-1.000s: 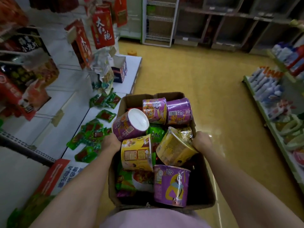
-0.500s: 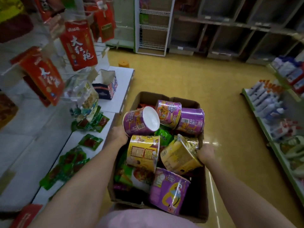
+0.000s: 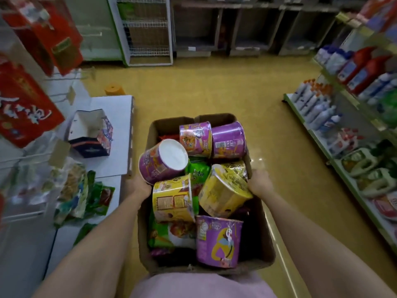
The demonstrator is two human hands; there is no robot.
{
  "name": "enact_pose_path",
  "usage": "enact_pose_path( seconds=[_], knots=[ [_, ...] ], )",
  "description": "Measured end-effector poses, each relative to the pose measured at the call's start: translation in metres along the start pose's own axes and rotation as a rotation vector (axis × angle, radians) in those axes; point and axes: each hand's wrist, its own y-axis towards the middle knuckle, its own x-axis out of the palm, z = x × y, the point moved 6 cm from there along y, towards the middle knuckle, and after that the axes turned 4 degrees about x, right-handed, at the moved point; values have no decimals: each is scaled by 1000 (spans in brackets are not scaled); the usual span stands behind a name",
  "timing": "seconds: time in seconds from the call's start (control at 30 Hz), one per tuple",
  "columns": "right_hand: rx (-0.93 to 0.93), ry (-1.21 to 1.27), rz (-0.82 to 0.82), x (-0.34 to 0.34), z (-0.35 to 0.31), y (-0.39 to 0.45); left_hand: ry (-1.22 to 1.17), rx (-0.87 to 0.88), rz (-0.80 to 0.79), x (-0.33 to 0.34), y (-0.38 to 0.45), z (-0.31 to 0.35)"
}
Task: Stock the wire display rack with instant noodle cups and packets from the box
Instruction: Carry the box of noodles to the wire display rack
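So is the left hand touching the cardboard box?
Touching. The head view shows the left hand gripping the side of the cardboard box, with no gap visible.

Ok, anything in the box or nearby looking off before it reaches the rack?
Nothing damaged or spilled. The noodle cups lie jumbled in the cardboard box: a purple cup rests on its side, a yellow cup is tilted. On the left shelf, an opened small carton sits askew among loose snack packets.

Purple cups [image 3: 219, 240] and yellow cups [image 3: 171, 197] over green packets [image 3: 198, 172] in a brown box [image 3: 265, 244].
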Motion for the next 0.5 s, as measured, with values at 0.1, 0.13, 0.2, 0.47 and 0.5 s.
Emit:
enact_pose_path(
  seconds=[0.1,0.13,0.2,0.47,0.5],
  knots=[
    [-2,-44,-36,-2,-13,37,46,-1,-44,2,31,19],
    [-8,-51,-44,-5,-18,52,39,-4,-43,2,42,27],
    [-35,-57,-74,-11,-30,87,19,-14,-23,1,65,47],
    [-117,-26,-36,-92,-71,216,-2,-3,143,-53,154,169],
    [-108,-16,-40,-99,-70,229,21,10,145,-57,164,184]
  ],
)
